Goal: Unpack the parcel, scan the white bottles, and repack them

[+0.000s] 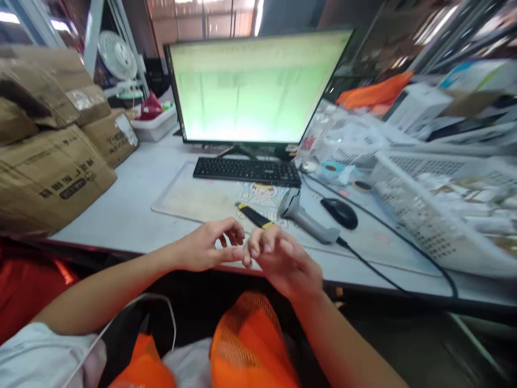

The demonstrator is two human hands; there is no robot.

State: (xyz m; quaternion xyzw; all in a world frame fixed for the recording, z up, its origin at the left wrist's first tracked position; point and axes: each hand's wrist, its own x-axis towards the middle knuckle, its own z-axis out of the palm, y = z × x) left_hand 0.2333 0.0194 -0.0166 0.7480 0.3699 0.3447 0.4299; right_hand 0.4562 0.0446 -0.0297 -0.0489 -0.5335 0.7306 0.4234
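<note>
My left hand [212,246] is over the front edge of the desk, its fingers loosely curled and the thumb apart from them, with nothing in it. My right hand [285,262] is close beside it, the fingertips of both almost meeting. Its fingers are bent but spread, and no object shows in them. Just beyond the right hand lies a black and yellow utility knife [253,216] on the desk mat [189,196]. Right of the knife rests a grey barcode scanner [309,220] with a black cable.
A black keyboard [246,170] lies before a lit monitor [258,89]. The black mouse [340,213] is right of the scanner. White plastic baskets [420,210] fill the right side; cardboard boxes [52,178] are stacked at left. A white fan [118,55] stands behind.
</note>
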